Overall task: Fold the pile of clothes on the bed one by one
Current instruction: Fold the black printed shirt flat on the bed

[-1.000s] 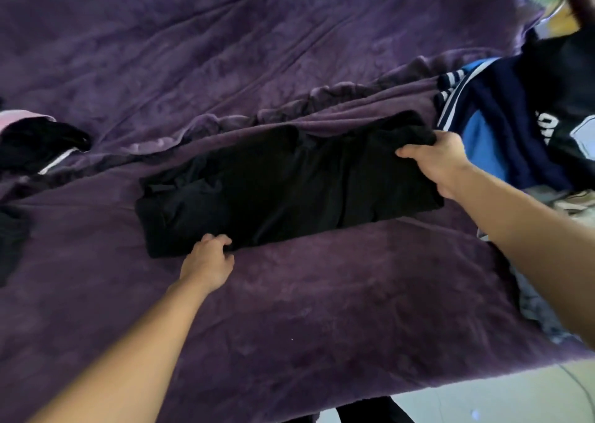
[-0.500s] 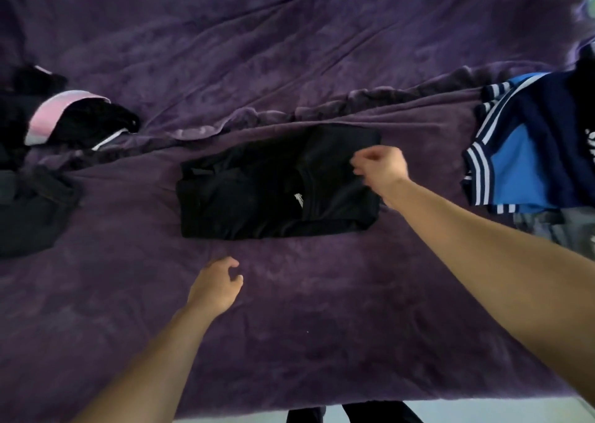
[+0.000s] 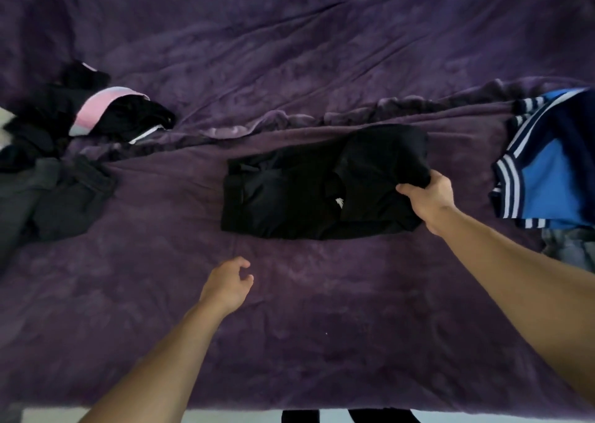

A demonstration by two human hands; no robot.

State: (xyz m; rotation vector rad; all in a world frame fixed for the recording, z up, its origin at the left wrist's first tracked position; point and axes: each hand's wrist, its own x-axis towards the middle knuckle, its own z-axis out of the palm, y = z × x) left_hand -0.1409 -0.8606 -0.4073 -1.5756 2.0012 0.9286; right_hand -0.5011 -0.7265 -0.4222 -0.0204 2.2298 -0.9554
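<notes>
Black garment [image 3: 289, 204] lies mid-bed as a flat, part-folded oblong, its long side running left to right. The right hand [image 3: 428, 197] pinches its right end, with the thumb on top and the fingers curled under a raised flap of cloth. That arm reaches in straight from the near right.

The likely trouble is that only this one end is held. If the flap is pulled or carried over with nothing pinning the rest, the lower layers may drag along, the edges may skew, and the fold may slide open. The soft purple bed [image 3: 322, 52] cover gives little grip and may bunch under it.

The left hand [image 3: 227, 286] hovers nearer the person than the garment's left end, apart from it. Its fingers are loosely curled and hold nothing. Its forearm angles in from the near left.

Striped clothes [image 3: 547, 178] lie well to the garment's right, and a dark heap [image 3: 64, 165] lies well to its left.
</notes>
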